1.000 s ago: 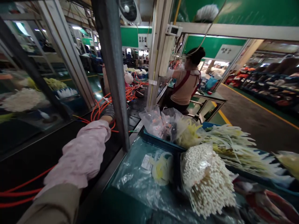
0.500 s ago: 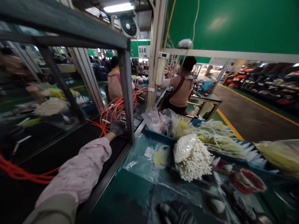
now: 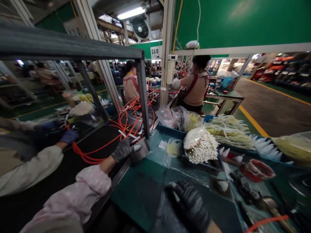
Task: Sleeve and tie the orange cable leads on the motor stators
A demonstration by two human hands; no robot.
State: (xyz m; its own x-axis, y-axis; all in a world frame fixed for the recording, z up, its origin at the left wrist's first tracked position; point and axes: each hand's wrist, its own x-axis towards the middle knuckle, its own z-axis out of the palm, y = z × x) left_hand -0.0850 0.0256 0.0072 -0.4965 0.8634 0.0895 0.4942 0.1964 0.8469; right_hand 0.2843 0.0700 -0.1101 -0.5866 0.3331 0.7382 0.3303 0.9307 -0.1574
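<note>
My left hand (image 3: 122, 150), in a grey glove, reaches to the edge of the dark conveyor with its fingers closed. White plug ends of an orange cable (image 3: 134, 138) stick out above the fingers; the grip itself is partly hidden. A blurred grey block (image 3: 141, 150) lies against its fingertips; I cannot tell what it is. More orange cables (image 3: 130, 121) lie looped just beyond. Over the green work surface (image 3: 138, 181) my right hand (image 3: 188, 200), in a black glove with pale fingertips, is open, fingers loosely bent and nothing visible in them.
A grey metal frame (image 3: 143, 97) stands on the left. A bundle of white-tipped sticks (image 3: 201, 145), pale strips (image 3: 225, 132) and a red-rimmed tape roll (image 3: 259, 170) lie on the right. At far left, a co-worker's blue-gloved hand (image 3: 69, 136) touches orange cables. Two people sit ahead.
My left hand has drawn back from the cable pile to the conveyor's near edge with white ends in it. My right hand has come further into view. A co-worker's arms now show at left.
</note>
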